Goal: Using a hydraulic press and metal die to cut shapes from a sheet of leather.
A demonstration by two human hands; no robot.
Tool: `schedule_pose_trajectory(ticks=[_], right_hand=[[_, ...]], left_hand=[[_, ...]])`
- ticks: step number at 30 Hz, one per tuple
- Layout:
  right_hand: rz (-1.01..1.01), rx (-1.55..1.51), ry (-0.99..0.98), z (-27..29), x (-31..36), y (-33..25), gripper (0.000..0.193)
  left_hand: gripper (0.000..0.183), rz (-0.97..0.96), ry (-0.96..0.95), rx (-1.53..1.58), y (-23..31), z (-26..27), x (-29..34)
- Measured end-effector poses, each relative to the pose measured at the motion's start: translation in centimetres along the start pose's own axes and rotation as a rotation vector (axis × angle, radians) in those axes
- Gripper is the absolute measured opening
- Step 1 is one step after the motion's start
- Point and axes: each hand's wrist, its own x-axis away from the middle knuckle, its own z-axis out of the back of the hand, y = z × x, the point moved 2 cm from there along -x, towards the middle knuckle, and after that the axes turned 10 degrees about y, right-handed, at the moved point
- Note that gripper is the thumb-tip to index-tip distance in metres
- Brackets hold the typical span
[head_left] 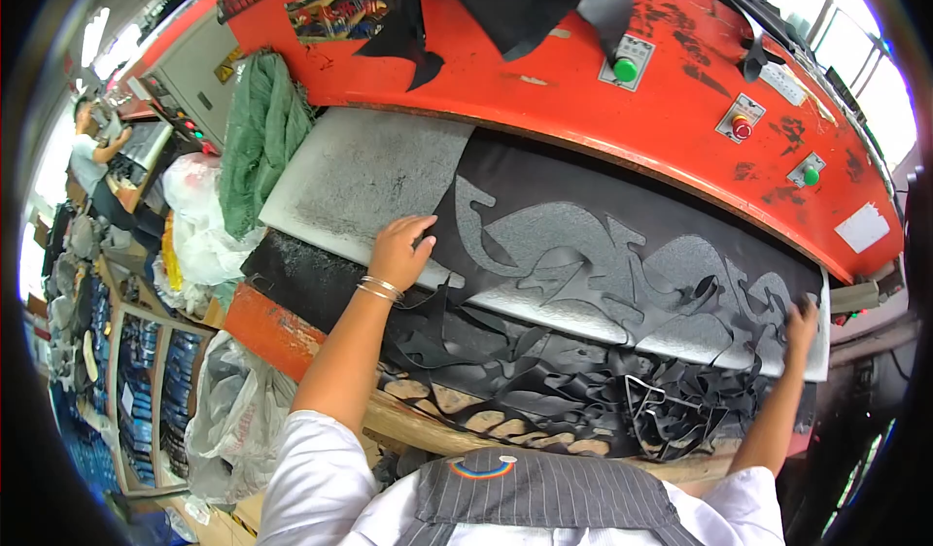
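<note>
Left hand (397, 253) loose, fingers apart near left edge of black sheet (554, 172); right hand (801, 330) by right end, grip unclear. Grey board (364, 162) bare leftward.

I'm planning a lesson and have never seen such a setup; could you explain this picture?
It comes from a fisheye camera on a person's head, looking down, so straight edges bend. No robot works here, just the wearer's bare left hand and right hand. Ahead stands a red machine with buttons. On a pale slab lies a black sheet with curved openings. The hands are near its two ends; whether the right one grips it is unclear. Dark scraps lie nearer the wearer.
</note>
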Motion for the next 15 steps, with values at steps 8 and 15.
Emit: schedule_pose_trajectory(ticks=[8, 15], right_hand=[[1.153, -0.349, -1.104, -28.3, 30.5, -43.7, 0.041], [1.347, -0.356, -1.169, -33.1, 36.7, -49.2, 0.055]], left_hand=[[0.066, -0.004, -0.032, 0.128, -4.3, 0.7, 0.9], [0.077, 0.082, -0.084, 0.173, -6.3, 1.5, 1.6]])
